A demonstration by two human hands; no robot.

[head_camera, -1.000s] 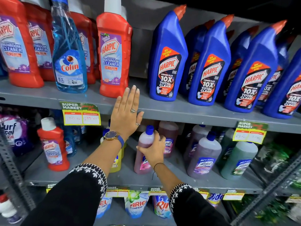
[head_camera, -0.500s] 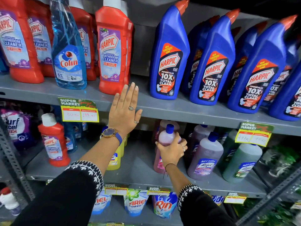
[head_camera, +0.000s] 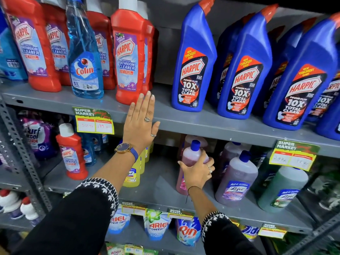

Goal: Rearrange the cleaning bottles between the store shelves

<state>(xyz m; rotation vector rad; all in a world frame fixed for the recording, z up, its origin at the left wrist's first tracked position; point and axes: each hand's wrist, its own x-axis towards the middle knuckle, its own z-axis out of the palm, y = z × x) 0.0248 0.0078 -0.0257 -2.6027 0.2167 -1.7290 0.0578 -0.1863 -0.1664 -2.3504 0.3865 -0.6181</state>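
So the pink bottle (head_camera: 192,162) is gripped round its shoulder by the right hand (head_camera: 197,171), upright on the lower shelf (head_camera: 158,184). The left hand (head_camera: 140,126) is laid flat, fingers together, on the upper shelf edge (head_camera: 211,124), directly above.

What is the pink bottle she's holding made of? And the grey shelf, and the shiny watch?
The pink bottle looks like see-through plastic: the pink liquid shows through, and its blue cap is solid plastic. The grey shelf looks like painted metal, thin, with a folded front edge and a holed upright post. The watch seems to have a gold-toned, probably metal case; its blue strap's material is unclear.
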